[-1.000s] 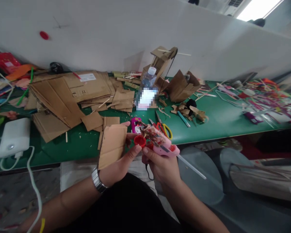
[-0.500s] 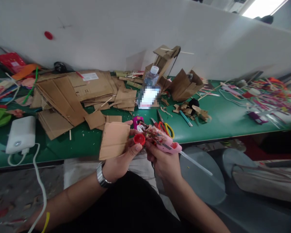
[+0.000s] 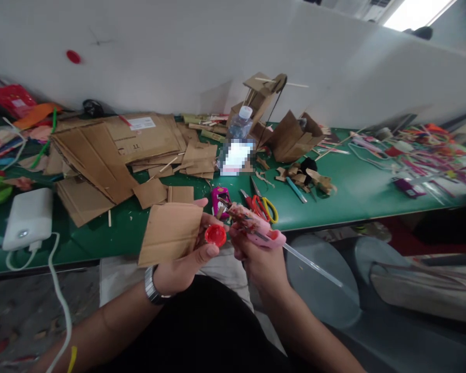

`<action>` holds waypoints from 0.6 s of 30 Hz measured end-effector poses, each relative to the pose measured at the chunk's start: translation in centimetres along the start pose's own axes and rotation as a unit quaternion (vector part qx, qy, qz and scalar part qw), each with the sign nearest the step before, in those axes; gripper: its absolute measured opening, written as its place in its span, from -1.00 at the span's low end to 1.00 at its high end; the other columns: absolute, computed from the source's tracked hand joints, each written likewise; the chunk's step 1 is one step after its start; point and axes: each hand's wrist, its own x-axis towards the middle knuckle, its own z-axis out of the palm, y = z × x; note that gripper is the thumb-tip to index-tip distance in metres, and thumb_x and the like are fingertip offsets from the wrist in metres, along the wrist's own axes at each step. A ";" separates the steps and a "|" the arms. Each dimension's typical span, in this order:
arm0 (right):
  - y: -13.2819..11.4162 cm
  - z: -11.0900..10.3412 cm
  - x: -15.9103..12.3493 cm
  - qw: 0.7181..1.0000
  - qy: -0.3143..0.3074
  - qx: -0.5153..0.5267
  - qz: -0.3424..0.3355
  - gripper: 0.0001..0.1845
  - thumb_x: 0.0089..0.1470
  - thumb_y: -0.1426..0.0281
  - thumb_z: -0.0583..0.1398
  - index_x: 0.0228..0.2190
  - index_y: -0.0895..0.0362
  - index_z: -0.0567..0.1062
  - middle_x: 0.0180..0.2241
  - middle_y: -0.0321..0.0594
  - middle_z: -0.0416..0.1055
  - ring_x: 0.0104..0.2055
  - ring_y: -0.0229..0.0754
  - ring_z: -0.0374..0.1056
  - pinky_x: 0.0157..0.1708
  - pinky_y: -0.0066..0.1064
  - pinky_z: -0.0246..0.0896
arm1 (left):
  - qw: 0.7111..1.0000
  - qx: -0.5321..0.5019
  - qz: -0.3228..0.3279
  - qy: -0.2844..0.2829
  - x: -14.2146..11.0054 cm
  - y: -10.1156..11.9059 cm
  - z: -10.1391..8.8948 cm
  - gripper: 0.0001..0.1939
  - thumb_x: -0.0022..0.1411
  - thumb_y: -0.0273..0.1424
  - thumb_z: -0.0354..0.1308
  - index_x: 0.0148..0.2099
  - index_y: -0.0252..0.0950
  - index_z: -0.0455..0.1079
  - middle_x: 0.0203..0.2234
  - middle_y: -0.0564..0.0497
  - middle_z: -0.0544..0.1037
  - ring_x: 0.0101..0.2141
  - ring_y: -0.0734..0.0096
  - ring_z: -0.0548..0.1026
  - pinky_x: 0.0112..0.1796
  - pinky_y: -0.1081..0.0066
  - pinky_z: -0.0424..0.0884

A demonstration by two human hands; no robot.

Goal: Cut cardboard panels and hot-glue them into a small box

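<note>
Hot-glue gun (image 3: 264,234), whereabouts: pink, in the right hand (image 3: 261,263), its body crossing the front edge of the green counter (image 3: 357,189) in view.
Counter's back row: flattened cardboard sheets (image 3: 151,135) on the left, a plastic bottle (image 3: 241,126) standing near the middle, an open cardboard box (image 3: 293,141) to its right.
Cardboard piece (image 3: 169,233): at the left hand (image 3: 184,267), broad face toward the camera, some fingers behind it; how firmly it is gripped I cannot tell.
Right hand's grip: closed round the gun's handle, the trigger covered, so whether it is pressed is not visible.
Gun's long axis: slanting from the nozzle (image 3: 227,206) at upper left to the clear glue stick (image 3: 314,264) jutting out at lower right.
Scissors: red handles (image 3: 258,208) and yellow handles (image 3: 272,210) lie on the counter just beyond the gun.
Purple case (image 3: 219,197): on the counter, directly behind the nozzle in view.
Red bottle cap (image 3: 215,235): pinched between left thumb and fingers, hollow side toward the camera.
Nozzle to cap: the key relation; the cap lies just below and left of the nozzle, apart from it, left hand nearer the cap.
Change from half a second ago: cap and cardboard piece sit farther left, the gap between the hands is wider, and the cardboard leans more.
</note>
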 end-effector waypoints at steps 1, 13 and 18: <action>0.1 -0.1 0.0 1.000 -0.009 0.003 0.007 -0.55 -0.11 0.13 0.57 -0.25 0.12 0.67 -0.59 -0.36 0.42 -0.61 -0.30 0.20 -0.65 -0.44 0.06 | 1.000 0.021 0.014 -0.002 0.0 0.1 -0.2 -0.35 0.40 -0.17 0.41 0.42 0.06 0.27 0.00 0.00 0.62 -0.03 0.19 0.68 0.17 0.05 0.62; -2.0 -0.2 0.8 0.989 0.005 0.148 0.005 -0.60 -0.14 0.25 0.60 -0.36 0.10 0.57 -0.60 -0.46 0.32 -0.63 -0.41 0.10 -0.65 -0.54 -0.02 | 0.993 -0.034 0.093 -0.056 -0.8 2.2 -0.1 -0.36 0.35 -0.22 0.48 0.38 0.06 0.36 -0.07 0.03 0.66 -0.03 0.13 0.74 0.05 0.08 0.75; -1.7 0.0 -1.1 0.990 -0.052 0.129 0.021 -0.54 -0.17 0.16 0.63 -0.31 0.07 0.63 -0.54 -0.36 0.44 -0.62 -0.34 0.21 -0.67 -0.50 0.09 | 0.997 -0.017 0.069 -0.011 -1.0 0.7 0.5 -0.34 0.41 -0.24 0.42 0.44 0.11 0.28 0.01 -0.02 0.65 0.16 0.08 0.67 0.19 0.02 0.68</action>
